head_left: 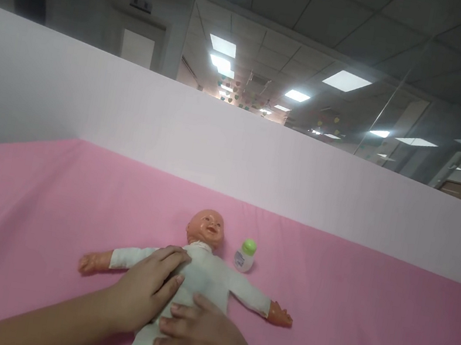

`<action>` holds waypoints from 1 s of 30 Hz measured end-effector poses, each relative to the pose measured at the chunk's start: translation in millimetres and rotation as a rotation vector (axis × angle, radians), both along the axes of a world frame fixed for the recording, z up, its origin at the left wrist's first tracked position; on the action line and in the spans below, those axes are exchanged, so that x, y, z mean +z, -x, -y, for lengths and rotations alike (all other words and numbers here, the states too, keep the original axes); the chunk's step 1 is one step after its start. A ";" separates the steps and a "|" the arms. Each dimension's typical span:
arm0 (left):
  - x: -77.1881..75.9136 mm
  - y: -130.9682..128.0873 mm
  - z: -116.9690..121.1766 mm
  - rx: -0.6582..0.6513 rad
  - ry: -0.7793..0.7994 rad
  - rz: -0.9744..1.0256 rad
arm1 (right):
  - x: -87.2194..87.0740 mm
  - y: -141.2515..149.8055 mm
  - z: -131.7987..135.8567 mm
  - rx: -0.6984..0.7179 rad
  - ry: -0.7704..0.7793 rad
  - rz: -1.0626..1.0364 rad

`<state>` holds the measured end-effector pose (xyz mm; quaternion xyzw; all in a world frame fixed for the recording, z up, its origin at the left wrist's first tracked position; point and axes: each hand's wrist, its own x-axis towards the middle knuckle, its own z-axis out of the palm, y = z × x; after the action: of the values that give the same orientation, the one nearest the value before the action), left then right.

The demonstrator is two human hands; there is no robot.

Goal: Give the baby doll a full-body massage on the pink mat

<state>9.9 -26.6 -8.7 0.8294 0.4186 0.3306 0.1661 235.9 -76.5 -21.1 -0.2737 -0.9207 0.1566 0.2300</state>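
Note:
A baby doll point(207, 269) in a white suit lies on its back on the pink sheet point(29, 202), arms spread wide. My left hand point(147, 291) rests flat on the doll's chest and shoulder, fingers stretched out. My right hand point(200, 343) lies on the doll's belly with its fingers extended toward the left. The doll's legs are hidden below the frame edge. A small white bottle with a green cap point(245, 255) stands just right of the doll's head.
A white partition wall point(218, 140) rises behind the pink surface. Above it show ceiling panels and lights of a larger room. Pink sheet extends to both sides of the doll.

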 end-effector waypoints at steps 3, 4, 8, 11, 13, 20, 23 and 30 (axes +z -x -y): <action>-3.0 -0.9 0.1 -0.002 -0.019 0.037 | 11.3 -9.5 0.3 -0.040 -0.029 -0.019; -3.5 -0.9 0.5 0.003 -0.021 0.045 | 16.4 -14.7 -0.7 -0.059 -0.021 -0.013; -4.8 -0.4 -0.2 0.033 -0.001 0.049 | 23.9 -32.9 -14.5 -0.186 0.058 0.011; -7.9 1.5 -3.4 0.041 0.017 0.022 | 15.5 -39.0 -29.1 -0.367 0.106 -0.032; -8.7 4.1 -3.0 0.042 0.009 0.001 | 10.0 -39.8 -36.0 -0.459 0.108 -0.091; 23.1 -3.6 44.7 -0.371 -0.068 -0.054 | 7.0 -34.5 -38.4 -0.509 0.039 -0.149; 35.1 -16.8 60.2 -0.523 -0.031 0.034 | 5.2 -32.6 -37.8 -0.503 0.031 -0.139; 13.1 -5.8 16.1 -0.277 -0.045 -0.137 | 1.3 -31.2 -40.2 -0.474 -0.006 -0.123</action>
<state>15.7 -42.8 4.4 0.9034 0.3028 0.2565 0.1624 267.1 -36.3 -19.8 -0.4715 -0.8154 0.1120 0.3165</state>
